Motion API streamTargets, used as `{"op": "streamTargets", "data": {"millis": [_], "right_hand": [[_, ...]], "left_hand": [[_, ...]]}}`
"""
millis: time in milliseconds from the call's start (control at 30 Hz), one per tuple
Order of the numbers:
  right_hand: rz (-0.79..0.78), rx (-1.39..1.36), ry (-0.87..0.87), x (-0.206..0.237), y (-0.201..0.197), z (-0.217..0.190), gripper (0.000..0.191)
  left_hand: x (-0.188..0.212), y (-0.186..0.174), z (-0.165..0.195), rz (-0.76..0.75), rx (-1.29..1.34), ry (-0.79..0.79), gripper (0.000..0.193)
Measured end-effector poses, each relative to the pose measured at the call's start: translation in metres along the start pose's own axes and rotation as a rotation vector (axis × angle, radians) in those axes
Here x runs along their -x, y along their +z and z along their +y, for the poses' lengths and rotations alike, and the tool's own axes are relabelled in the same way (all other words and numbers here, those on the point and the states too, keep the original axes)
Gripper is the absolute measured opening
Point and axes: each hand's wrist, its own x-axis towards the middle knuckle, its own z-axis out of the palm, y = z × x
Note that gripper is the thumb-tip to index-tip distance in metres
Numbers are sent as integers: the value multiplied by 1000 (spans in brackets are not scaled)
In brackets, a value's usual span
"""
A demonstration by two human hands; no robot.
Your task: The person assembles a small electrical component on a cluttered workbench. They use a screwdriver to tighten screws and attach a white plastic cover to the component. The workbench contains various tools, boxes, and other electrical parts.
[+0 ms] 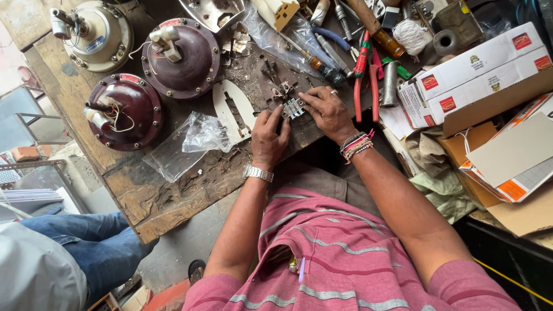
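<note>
My left hand (269, 137) and my right hand (326, 112) meet over a small ribbed metal part (294, 107) on the wooden workbench (155, 198). Fingers of both hands pinch it from either side. It lies on a dark flat plate (277, 86) with small fittings. A white iron-shaped plate (232, 109) rests just left of my left hand. My left wrist wears a metal watch, my right wrist several bead and thread bands.
Two maroon fan motors (124, 112) (185, 57) and a cream one (98, 34) sit at the bench's left. A clear plastic bag (199, 138), red pliers (365, 75), screwdrivers (322, 66) and cardboard boxes (478, 75) surround my hands. Another person's jeans-clad leg (86, 245) is lower left.
</note>
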Motion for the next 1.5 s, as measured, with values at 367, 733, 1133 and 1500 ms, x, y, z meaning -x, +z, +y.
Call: {"op": "streamTargets", "data": {"millis": [367, 733, 1133, 1500], "right_hand": [[-34, -10, -7, -2, -2, 0, 33], [-34, -23, -5, -4, -2, -5, 33], [-5, -120, 96, -11, -6, -5, 28], [-4, -147, 142, -12, -7, -5, 26]], "left_hand": [[-2, -9, 5, 8, 8, -7, 32], [-3, -15, 9, 18, 11, -33, 34], [-5, -13, 4, 36, 128, -14, 60], [-7, -15, 7, 33, 51, -17, 46]]}}
